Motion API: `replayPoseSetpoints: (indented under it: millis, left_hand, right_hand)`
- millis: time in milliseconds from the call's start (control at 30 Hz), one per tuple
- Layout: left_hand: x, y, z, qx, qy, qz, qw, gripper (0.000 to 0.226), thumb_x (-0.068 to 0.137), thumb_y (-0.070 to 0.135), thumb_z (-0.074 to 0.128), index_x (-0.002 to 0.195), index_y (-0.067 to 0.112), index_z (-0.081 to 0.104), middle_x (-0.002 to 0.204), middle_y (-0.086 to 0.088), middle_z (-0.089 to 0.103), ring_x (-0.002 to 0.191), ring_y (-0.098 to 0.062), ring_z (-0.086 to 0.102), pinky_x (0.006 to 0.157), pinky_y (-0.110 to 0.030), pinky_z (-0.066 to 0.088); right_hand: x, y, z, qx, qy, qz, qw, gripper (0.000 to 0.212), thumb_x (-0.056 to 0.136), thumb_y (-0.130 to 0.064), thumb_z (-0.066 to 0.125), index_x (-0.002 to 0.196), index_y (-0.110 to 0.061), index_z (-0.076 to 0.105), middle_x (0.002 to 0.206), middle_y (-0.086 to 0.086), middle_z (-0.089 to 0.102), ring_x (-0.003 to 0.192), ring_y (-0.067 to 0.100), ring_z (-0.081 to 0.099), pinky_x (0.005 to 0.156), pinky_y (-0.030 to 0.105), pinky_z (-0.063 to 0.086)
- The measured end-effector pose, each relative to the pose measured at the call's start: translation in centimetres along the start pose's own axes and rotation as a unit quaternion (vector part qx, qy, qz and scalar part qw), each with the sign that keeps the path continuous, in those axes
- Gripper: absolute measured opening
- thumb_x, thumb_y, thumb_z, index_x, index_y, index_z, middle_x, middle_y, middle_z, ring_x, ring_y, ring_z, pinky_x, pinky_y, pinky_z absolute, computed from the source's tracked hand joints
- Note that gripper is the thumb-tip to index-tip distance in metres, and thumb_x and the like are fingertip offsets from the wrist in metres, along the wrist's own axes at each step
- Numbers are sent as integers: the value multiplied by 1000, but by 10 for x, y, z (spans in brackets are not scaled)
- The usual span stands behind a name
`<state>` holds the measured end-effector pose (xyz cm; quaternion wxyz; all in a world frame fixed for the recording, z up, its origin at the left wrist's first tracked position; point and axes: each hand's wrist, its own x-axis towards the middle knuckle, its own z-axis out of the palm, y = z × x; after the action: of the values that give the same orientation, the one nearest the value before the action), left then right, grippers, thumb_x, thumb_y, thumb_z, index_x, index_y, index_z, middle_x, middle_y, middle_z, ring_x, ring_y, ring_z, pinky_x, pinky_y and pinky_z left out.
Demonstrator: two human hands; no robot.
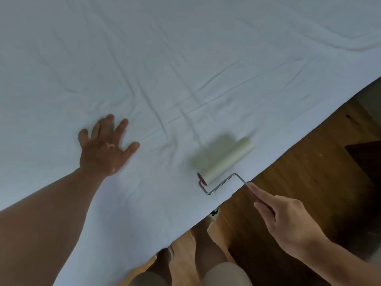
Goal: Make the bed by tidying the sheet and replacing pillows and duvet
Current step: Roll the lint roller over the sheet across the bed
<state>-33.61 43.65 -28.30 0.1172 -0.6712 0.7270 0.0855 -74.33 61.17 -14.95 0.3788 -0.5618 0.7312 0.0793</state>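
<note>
White fabric fills nearly the whole view: the sheet lies spread over the bed, creased, with fine wrinkles crossing near the middle and a longer ridge at the top right. Its near edge runs on a diagonal, low at the left and climbing to the right, with the wooden floor beyond it.

Left hand is down flat on the sheet, fingers spread wide, palm pressing, well in from the edge.

Over to the right, the lint roller sits on the sheet just inside that edge. Its pale drum lies with its long axis slanted, red end cap at the lower left and free end pointing up and right, roughly along the bed edge. The drum's upper-left side is smeared with blur. A bent metal wire leads from the cap out past the edge to the right hand, which pinches the thin red handle between thumb and curled fingers, above the floor.

Bare legs stand below, against the bed.
</note>
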Motion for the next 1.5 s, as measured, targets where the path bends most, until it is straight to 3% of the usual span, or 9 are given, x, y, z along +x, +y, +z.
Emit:
replayPoseSetpoints:
  millis: [133, 400, 500, 633, 1033, 1133, 1267, 1367, 1500]
  left_hand:
    - [-8, -46, 10, -33, -49, -98, 993, 84, 85, 86, 4, 158, 45, -6, 169, 4, -15, 154, -20, -15, 118, -66, -1]
    - [-13, -89, 14, -33, -54, -79, 995, 83, 83, 89, 3, 154, 50, -13, 166, 12, -23, 153, -18, -21, 120, -64, -5]
    - [-14, -99, 15, -37, -52, -83, 994, 84, 82, 89, 2, 154, 50, -16, 165, 12, -26, 152, -18, -24, 119, -64, -7]
    - [-10, -118, 14, -49, -53, -104, 992, 85, 81, 89, 0, 154, 49, -17, 164, 11, -28, 152, -20, -25, 119, -64, -9]
    - [24, -166, 7, -85, -74, -142, 983, 93, 74, 96, 0, 151, 50, -22, 163, 9, -32, 151, -24, -28, 118, -65, -10]
    - [35, -177, 4, -91, -77, -138, 983, 93, 73, 96, -1, 151, 51, -23, 162, 9, -34, 150, -24, -30, 117, -66, -11]
    - [52, -188, 0, -96, -89, -140, 982, 95, 70, 97, -3, 150, 51, -25, 161, 8, -36, 150, -25, -31, 116, -68, -13]
    - [64, -190, -3, -100, -106, -140, 979, 97, 68, 99, -3, 149, 51, -27, 161, 6, -36, 149, -26, -32, 115, -69, -13]
    - [81, -195, -9, -92, -113, -145, 979, 99, 64, 101, -4, 146, 52, -32, 160, 2, -38, 149, -29, -33, 113, -71, -13]
  right_hand:
    - [1, -69, 35, -43, -72, -14, 996, 54, 105, -46, 34, 147, -60, 4, 82, -11, 57, 72, 9, 59, 73, 20, 55]
    - [117, -208, 63, -42, 45, -99, 993, 48, 104, -30, 40, 149, -44, 34, 98, 1, 66, 90, 28, 61, 81, 42, 56]
    - [94, -184, 72, -8, 38, -74, 997, 48, 105, -36, 40, 150, -48, 28, 83, -3, 68, 68, 19, 64, 67, 39, 60]
    - [29, -146, 78, -19, -18, -27, 999, 50, 105, -40, 42, 153, -48, 30, 66, -5, 66, 49, 8, 56, 48, 16, 46]
    - [159, -281, 74, -14, 104, -110, 988, 45, 105, -33, 40, 149, -40, 38, 109, 2, 70, 101, 32, 62, 86, 42, 53]
    - [121, -250, 79, 6, 108, -82, 991, 48, 105, -39, 40, 152, -36, 34, 96, -6, 70, 84, 15, 65, 75, 34, 50]
    - [78, -227, 91, -28, 38, 39, 998, 64, 85, -78, 11, 109, -30, 46, 68, -8, 56, 64, 6, 53, 62, 29, 45]
    - [104, -260, 85, -35, 36, 46, 998, 36, 100, -58, 20, 92, -26, 33, 69, 1, 58, 67, 25, 59, 68, 40, 53]
    - [201, -338, 57, -42, 79, -22, 996, 33, 105, -49, 23, 96, -20, 34, 74, 3, 47, 84, 38, 60, 72, 37, 45]
